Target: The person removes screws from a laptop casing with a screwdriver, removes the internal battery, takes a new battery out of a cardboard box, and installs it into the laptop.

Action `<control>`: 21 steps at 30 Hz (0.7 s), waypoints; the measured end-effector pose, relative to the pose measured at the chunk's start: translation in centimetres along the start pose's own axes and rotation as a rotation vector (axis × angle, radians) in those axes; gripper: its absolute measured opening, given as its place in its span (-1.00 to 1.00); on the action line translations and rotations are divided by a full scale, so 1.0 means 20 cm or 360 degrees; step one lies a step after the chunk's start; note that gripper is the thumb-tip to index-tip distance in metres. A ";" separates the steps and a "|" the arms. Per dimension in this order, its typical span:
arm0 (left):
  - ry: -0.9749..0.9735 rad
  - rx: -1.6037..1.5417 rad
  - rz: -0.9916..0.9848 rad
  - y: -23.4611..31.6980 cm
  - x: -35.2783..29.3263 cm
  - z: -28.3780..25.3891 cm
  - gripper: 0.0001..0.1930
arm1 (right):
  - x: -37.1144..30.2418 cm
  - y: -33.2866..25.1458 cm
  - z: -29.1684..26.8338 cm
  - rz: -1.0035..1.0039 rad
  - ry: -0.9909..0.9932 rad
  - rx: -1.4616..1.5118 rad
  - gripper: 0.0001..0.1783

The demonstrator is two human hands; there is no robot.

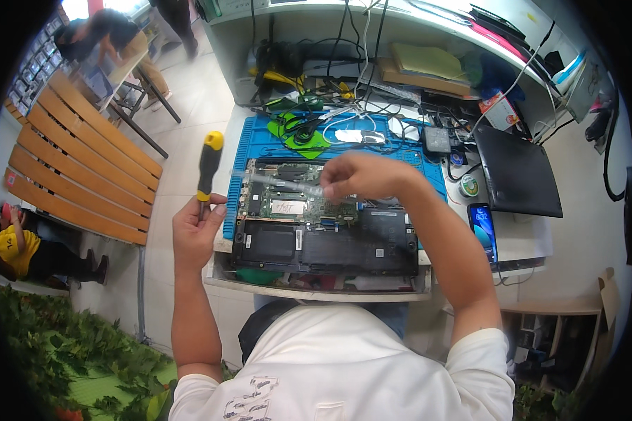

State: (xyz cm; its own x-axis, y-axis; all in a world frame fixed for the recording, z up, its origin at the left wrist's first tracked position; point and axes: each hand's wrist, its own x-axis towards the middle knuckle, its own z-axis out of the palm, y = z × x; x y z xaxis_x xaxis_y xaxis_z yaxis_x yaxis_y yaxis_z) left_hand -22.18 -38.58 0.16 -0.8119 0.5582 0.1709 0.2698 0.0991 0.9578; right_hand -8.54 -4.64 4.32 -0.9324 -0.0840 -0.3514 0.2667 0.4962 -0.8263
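My left hand (198, 228) is closed on a screwdriver (209, 165) with a yellow and black handle. Its handle points up, at the left edge of the blue work mat (246, 140). An opened laptop (330, 242) lies in front of me, bottom side up, with its green circuit board (288, 206) bare and the black lower casing nearer to me. Over the board, my right hand (361, 179) pinches one end of a thin, whitish see-through strip (277, 182). Motion smears the strip, so its exact kind does not show. It reaches left above the board.
Cables and a bright green piece (302, 137) lie behind the laptop. To the right are a phone (482, 231), a small round tin (468, 185) and a closed black laptop (516, 172). A partly open drawer (316, 288) sits below the front edge. A slatted wooden bench (84, 161) stands left.
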 end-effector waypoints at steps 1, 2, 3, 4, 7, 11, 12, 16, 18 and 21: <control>0.0030 0.0016 -0.0001 0.00 -0.01 -0.02 -0.84 | -0.02 -0.01 -0.03 -0.0016 0.0090 -0.0038 -0.77; 0.0043 0.0028 0.0010 0.00 -0.01 -0.04 -0.84 | -0.01 0.08 -0.07 -0.0101 0.0179 0.0042 -0.78; 0.0070 0.0033 0.0035 0.01 0.01 -0.05 -0.85 | -0.04 0.04 -0.13 -0.0040 0.0264 -0.0029 -0.76; 0.0123 0.0089 -0.0010 0.00 -0.01 -0.08 -0.86 | -0.05 0.06 -0.17 -0.0051 0.0390 -0.0165 -0.74; 0.0115 0.0077 0.0008 -0.03 -0.01 -0.11 -0.86 | -0.06 0.09 -0.28 0.0039 0.0732 -0.0377 -0.70; 0.0024 0.0102 -0.0154 0.00 0.04 -0.05 -0.73 | 0.05 0.22 -0.34 0.0011 0.0959 -0.0649 -0.75; -0.0018 0.0096 -0.0178 0.00 0.05 -0.05 -0.68 | 0.10 0.23 -0.33 -0.0021 0.0997 -0.0695 -0.76; -0.0117 0.0395 -0.0076 -0.09 0.23 -0.03 -0.60 | 0.25 0.19 -0.27 -0.0117 0.1100 -0.0794 -0.78; -0.0146 0.0630 0.0101 -0.14 0.36 0.03 -0.61 | 0.32 0.28 -0.28 -0.0203 0.1181 -0.0922 -0.76; -0.0175 0.0854 0.0279 -0.16 0.55 0.11 -0.66 | 0.35 0.37 -0.30 -0.0281 0.1316 -0.1047 -0.82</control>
State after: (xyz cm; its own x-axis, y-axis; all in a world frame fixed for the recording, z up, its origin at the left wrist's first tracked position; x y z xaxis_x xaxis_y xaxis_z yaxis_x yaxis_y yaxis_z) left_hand -30.84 -30.99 -1.55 -0.6807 0.6834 0.2639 0.6436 0.3857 0.6611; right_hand -14.60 3.72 -1.67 -0.8866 0.2890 0.3611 0.1585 0.9233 -0.3499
